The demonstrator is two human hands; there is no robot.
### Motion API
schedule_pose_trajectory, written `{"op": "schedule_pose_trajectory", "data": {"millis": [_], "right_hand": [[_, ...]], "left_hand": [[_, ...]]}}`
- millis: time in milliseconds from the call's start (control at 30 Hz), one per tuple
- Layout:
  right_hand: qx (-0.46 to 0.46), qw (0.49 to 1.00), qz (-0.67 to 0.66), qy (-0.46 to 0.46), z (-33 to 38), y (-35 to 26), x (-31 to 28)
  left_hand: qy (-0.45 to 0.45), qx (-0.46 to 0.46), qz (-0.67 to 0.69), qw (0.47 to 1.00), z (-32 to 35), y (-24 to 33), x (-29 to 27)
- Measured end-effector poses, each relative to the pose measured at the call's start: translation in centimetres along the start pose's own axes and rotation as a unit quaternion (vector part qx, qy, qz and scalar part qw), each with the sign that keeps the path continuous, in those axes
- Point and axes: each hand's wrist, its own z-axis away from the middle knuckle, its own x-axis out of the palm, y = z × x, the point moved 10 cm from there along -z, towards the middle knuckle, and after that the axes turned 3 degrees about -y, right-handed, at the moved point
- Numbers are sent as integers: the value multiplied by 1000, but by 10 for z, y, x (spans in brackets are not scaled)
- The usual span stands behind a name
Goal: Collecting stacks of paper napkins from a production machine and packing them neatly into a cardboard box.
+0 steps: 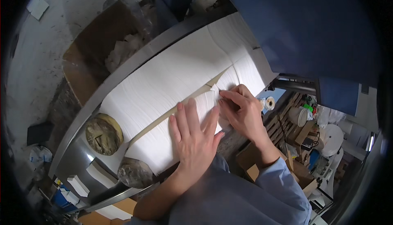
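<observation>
Where tissue stacks (163,86) lie, brown rollers (104,135).

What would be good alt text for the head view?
Left hand lies flat on a white tissue stack while the right hand pinches its end sheets. A second stack lies behind, on a metal table.

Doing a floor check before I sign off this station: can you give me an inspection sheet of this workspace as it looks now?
Surface: curved metal tray, mostly covered by paper.
Job's things: two long rows of stacked white tissue sheets, far row and near row, with a tan strip between them.
Clutter: worn round disc at the tray end; small white paper stack.
Grippers: left hand flat on the near row; right hand, fingers pinching sheets at the near row's end.
Cables: nothing seen.
Surroundings: cardboard box with scraps; blue machine housing; paper rolls; cardboard boxes.
</observation>
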Motion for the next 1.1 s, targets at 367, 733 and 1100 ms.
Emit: {"op": "schedule_pose_trajectory", "data": {"millis": [367, 733, 1100], "right_hand": [[15, 999, -19, -22, -1, 5, 3], [-42, 999, 13, -5, -3, -7, -3], [-39, 999, 16, 8, -1, -12, -6]], "left_hand": [[2, 28, -28, 999, -14, 12, 1], [18, 72, -45, 996, -17, 22, -7], [32, 89, -59, 994, -16, 24, -8]]}}
